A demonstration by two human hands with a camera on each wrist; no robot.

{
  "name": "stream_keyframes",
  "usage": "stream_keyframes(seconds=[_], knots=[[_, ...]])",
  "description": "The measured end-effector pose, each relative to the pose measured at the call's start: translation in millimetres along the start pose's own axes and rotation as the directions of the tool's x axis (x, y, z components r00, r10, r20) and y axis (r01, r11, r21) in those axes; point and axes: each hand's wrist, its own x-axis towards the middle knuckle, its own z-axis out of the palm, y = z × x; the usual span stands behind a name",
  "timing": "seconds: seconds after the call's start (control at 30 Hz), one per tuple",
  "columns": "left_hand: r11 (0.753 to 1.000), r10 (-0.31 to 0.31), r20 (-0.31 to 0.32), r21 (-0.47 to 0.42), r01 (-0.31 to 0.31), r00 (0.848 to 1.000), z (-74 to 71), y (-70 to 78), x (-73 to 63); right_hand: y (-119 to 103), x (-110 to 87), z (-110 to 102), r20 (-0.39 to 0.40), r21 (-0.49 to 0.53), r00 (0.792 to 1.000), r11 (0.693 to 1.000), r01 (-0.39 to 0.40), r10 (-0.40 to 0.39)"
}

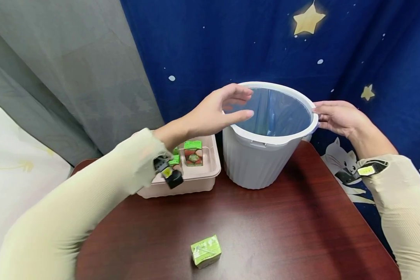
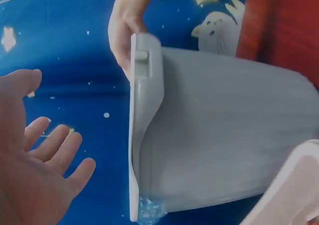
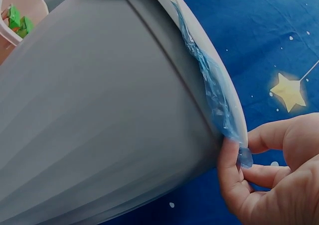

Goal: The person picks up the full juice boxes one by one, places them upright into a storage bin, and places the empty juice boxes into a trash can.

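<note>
A white ribbed trash can (image 1: 259, 165) stands upright at the back of the table, lined with a translucent blue trash bag (image 1: 283, 114). The bag's edge (image 3: 214, 90) is folded over the rim and hangs bunched on the outside, as the right wrist view shows. My right hand (image 1: 341, 118) is at the right side of the rim, pinching a bit of the bag there between thumb and fingers. Over the left side of the opening hovers my left hand (image 1: 224, 109), fingers spread apart and holding nothing; the left wrist view shows it apart from the rim.
Left of the can, a pale pink bin (image 1: 178, 188) holds several small green-topped boxes (image 1: 194, 153), partly hidden by my left forearm. A small green drink carton (image 1: 206, 251) lies near the front of the dark red-brown table (image 1: 266, 225). Curtains (image 1: 213, 46) hang close behind.
</note>
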Motion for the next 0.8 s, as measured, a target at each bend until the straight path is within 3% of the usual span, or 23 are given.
stream_keyframes(seconds=[0.2, 0.47, 0.8], knots=[[0.998, 0.070, -0.033, -0.004, -0.070, 0.997, 0.9, -5.1, -55.4, -1, -1.6, 0, -0.001, -0.006, 1.000, 1.000, 0.006, -0.006], [0.998, 0.044, -0.010, 0.052, -0.043, 0.999, 15.0, -28.0, -128.8, 0, -2.2, -1, 0.004, -0.002, 1.000, 1.000, 0.007, -0.007], [0.997, 0.045, 0.051, 0.063, -0.048, 0.998, 39.0, -65.6, -192.6, 0, -1.7, 0, 0.006, 0.007, 1.000, 1.000, 0.010, -0.010]])
